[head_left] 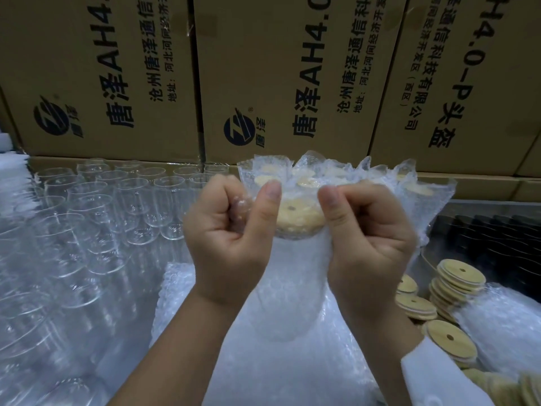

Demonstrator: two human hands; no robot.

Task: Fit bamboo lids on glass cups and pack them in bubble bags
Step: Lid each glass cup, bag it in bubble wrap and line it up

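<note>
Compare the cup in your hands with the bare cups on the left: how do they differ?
The held cup wears a bamboo lid; the left cups are open-topped. The held cup sits inside a bubble bag; the left cups are unwrapped. The held cup's bag is gripped by the left hand and right hand; the left cups stand in rows. Both seem clear glass.

Two bare hands are seen now, the left hand (231, 238) and the right hand (366, 238). Below the right hand, a white sleeve (439, 373) is worn. Short, unpainted nails are shown on the fingers (273, 190).
</note>
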